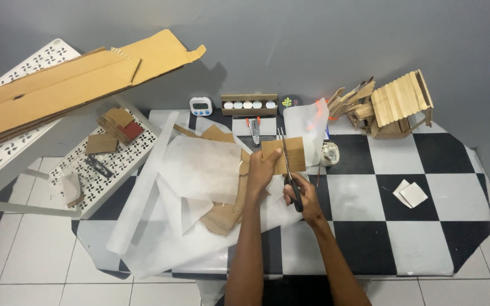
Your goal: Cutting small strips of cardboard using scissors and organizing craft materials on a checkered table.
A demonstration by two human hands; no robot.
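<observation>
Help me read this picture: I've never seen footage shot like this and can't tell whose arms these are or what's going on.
The single picture comes from a camera worn on a person's head, looking down, so the two bare arms are the wearer's own. The left hand holds up a small cardboard piece. The right hand works black-handled scissors into it. They work over a black-and-white checkered table strewn with white paper sheets and cardboard scraps. At the back stand a craft-stick house, a small digital timer and a tray of white discs.
</observation>
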